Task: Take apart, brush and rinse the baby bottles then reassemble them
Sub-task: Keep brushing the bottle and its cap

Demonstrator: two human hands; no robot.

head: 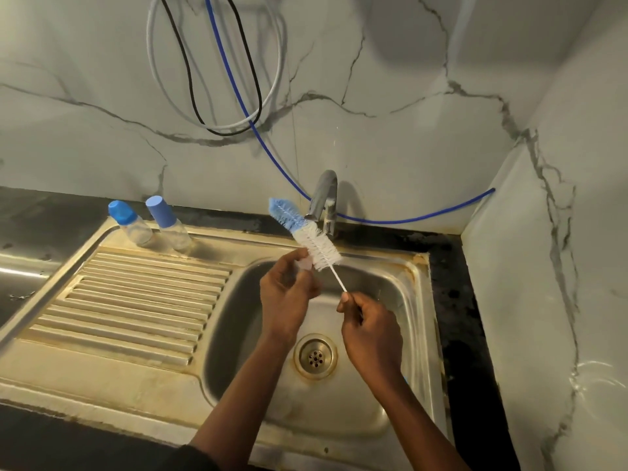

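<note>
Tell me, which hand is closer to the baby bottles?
Left. The left hand is over the sink, right of the bottles; the right hand, holding the brush, is farther right.

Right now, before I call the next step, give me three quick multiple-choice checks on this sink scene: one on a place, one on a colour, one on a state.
1. Where do the two baby bottles stand?
A. in the basin
B. on the sink's back ledge, left of the tap
C. right of the tap

2. What colour are the bristles at the tip of the brush?
A. blue
B. green
C. red

3. What is the right hand doing?
A. turning the tap
B. lying open over the drain
C. pinching the brush's thin handle

Answers:
1 B: both stand capped behind the ribbed drainer.
2 A: the bristles are blue at the tip and white lower down.
3 C: it grips the wire stem below the bristles.
</note>
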